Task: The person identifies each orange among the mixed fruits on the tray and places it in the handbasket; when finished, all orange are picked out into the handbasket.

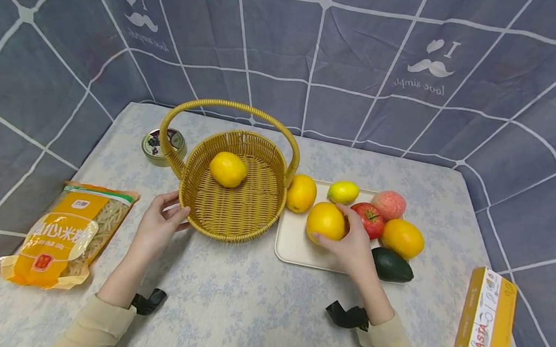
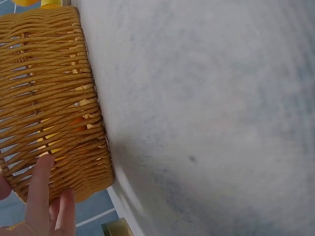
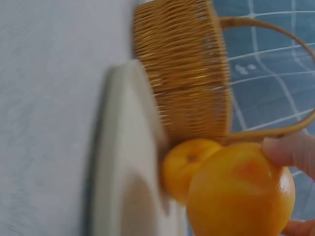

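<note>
Left hand: gripping the yellow wicker basket at its near left side, thumb at the rim, fingers against the outer weave.
Right hand: thumb and fingers round an orange, over the cream tray, well apart from the other hand.
Basket: upright on the patterned surface, handle raised, one yellow fruit lying inside.
Tray: just right of the basket, with a second orange, lemon, red apple, peach, mango and dark green avocado.
Over to the left: a noodle bag; beyond it, a round tin.
Far right: a pasta box.
</note>
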`<state>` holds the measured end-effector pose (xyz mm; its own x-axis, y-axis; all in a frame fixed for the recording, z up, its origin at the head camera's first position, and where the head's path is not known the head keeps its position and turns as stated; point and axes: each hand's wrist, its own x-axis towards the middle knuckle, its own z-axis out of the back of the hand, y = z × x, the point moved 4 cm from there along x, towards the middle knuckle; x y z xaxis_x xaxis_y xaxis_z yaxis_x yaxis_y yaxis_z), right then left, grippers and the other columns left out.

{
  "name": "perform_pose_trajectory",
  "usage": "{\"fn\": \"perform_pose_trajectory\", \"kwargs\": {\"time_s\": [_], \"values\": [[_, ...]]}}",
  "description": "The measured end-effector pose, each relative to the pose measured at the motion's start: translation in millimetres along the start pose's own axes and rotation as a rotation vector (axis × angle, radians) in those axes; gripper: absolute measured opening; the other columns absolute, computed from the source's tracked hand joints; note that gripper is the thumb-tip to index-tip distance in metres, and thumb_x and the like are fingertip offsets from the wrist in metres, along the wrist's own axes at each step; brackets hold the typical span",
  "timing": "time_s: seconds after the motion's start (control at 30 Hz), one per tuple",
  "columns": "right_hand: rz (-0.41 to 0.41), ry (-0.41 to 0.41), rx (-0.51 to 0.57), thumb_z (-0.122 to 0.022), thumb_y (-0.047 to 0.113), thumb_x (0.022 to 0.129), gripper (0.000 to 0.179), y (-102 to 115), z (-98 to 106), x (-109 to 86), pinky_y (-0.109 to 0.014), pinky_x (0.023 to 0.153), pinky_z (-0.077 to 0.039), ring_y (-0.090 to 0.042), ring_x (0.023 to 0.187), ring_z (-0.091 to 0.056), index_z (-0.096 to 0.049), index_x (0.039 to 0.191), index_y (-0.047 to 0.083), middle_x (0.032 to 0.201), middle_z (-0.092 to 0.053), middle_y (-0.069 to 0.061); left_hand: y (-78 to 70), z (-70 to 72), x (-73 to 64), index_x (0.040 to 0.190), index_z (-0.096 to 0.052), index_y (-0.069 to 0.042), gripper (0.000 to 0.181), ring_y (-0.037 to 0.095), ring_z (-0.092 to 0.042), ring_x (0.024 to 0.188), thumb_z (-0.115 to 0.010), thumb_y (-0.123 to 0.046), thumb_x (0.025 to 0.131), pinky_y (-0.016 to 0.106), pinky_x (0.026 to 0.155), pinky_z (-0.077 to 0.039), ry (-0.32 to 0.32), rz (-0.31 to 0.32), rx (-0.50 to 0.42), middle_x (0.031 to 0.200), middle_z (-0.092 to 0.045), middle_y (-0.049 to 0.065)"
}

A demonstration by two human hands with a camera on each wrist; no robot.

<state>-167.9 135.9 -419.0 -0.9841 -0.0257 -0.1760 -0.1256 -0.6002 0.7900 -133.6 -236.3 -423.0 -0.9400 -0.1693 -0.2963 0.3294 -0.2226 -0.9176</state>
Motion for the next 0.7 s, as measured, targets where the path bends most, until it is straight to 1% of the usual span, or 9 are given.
{"fn": "perform_pose_trajectory", "kwargs": {"time_s": [0.1,0.23,0.37,0.5,0.57,0.6,0.7], "values": [[0.025,0.049,0.062,-0.083,0.024,0.079,0.082,10,5,-5.0,-0.052,0.117,-0.036,-0.032,0.138,-0.04,-0.039,0.148,0.011,0.151,-0.039,-0.013,-0.3,-0.3,-0.3,0.155,-0.017,-0.002,0.06,0.034,-0.046,0.136,-0.047,-0.015,0.105,0.031,0.094,-0.058,-0.003,-0.001,0.0,0.155,-0.029,0.021],[0.089,0.123,0.145,-0.083,0.022,0.079,0.08,27,4,-8.6,-0.053,0.113,-0.04,-0.031,0.143,-0.036,-0.042,0.146,0.014,0.152,-0.039,-0.01,0.4,-0.5,0.5,0.154,-0.018,-0.001,0.06,0.034,-0.046,0.136,-0.048,-0.015,0.105,0.03,0.092,-0.058,-0.001,-0.008,-0.001,0.155,-0.03,0.021],[0.194,0.192,0.217,-0.083,0.017,0.078,0.078,51,-7,-6.5,-0.054,0.109,-0.045,-0.03,0.142,-0.038,-0.043,0.146,0.014,0.152,-0.041,-0.008,0.7,0.3,0.8,0.154,-0.018,-0.001,0.06,0.034,-0.046,0.136,-0.048,-0.015,0.104,0.031,0.093,-0.058,-0.002,-0.009,-0.004,0.155,-0.03,0.021],[0.281,0.269,0.275,-0.084,0.014,0.077,0.08,76,-26,1.8,-0.051,0.11,-0.044,-0.026,0.139,-0.042,-0.043,0.146,0.015,0.149,-0.043,-0.005,0.3,1.2,0.6,0.155,-0.017,-0.001,0.06,0.034,-0.045,0.137,-0.048,-0.015,0.104,0.032,0.093,-0.058,-0.002,-0.006,-0.006,0.155,-0.029,0.021],[0.298,0.305,0.277,-0.084,0.015,0.077,0.08,87,-38,7.7,-0.048,0.111,-0.044,-0.026,0.136,-0.044,-0.042,0.146,0.016,0.148,-0.044,-0.004,0.2,1.5,0.5,0.155,-0.017,-0.001,0.061,0.034,-0.045,0.137,-0.047,-0.015,0.105,0.032,0.094,-0.058,0.003,-0.004,-0.011,0.156,-0.028,0.021],[0.309,0.319,0.26,-0.084,0.017,0.077,0.081,92,-44,10.9,-0.047,0.11,-0.045,-0.025,0.134,-0.046,-0.042,0.146,0.018,0.148,-0.044,-0.003,0.5,1.6,0.6,0.155,-0.017,-0.002,0.061,0.034,-0.045,0.137,-0.048,-0.016,0.105,0.033,0.094,-0.057,0.007,-0.004,-0.012,0.156,-0.028,0.021],[0.347,0.333,0.163,-0.085,0.023,0.076,0.081,104,-64,20.7,-0.045,0.107,-0.048,-0.023,0.13,-0.049,-0.043,0.146,0.02,0.145,-0.046,-0.002,1.5,0.3,1.4,0.155,-0.017,-0.001,0.061,0.035,-0.045,0.137,-0.048,-0.016,0.105,0.035,0.095,-0.057,0.015,-0.008,-0.015,0.155,-0.029,0.022]]}}
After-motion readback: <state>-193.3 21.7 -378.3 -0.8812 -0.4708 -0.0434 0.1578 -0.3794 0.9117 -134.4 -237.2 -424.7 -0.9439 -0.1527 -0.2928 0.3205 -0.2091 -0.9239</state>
